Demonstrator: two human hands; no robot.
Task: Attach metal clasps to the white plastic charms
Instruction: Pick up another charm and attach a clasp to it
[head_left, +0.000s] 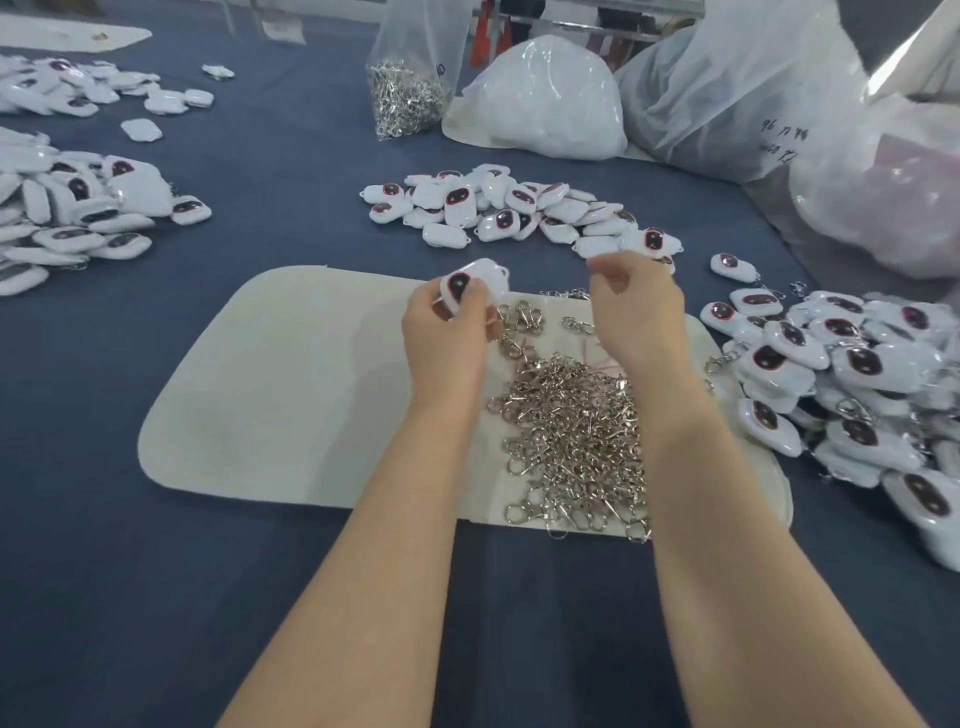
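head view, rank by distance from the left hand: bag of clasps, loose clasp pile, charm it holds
1. Charm, gripped in the left hand.
2. Loose clasp pile, just right, on the mat.
3. Bag of clasps, far back.

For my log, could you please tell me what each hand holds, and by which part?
Left hand grips a white charm by its near end; right hand unclear.

White charms with dark, red-rimmed ovals, silvery clasps, perhaps cream mat, navy cloth.
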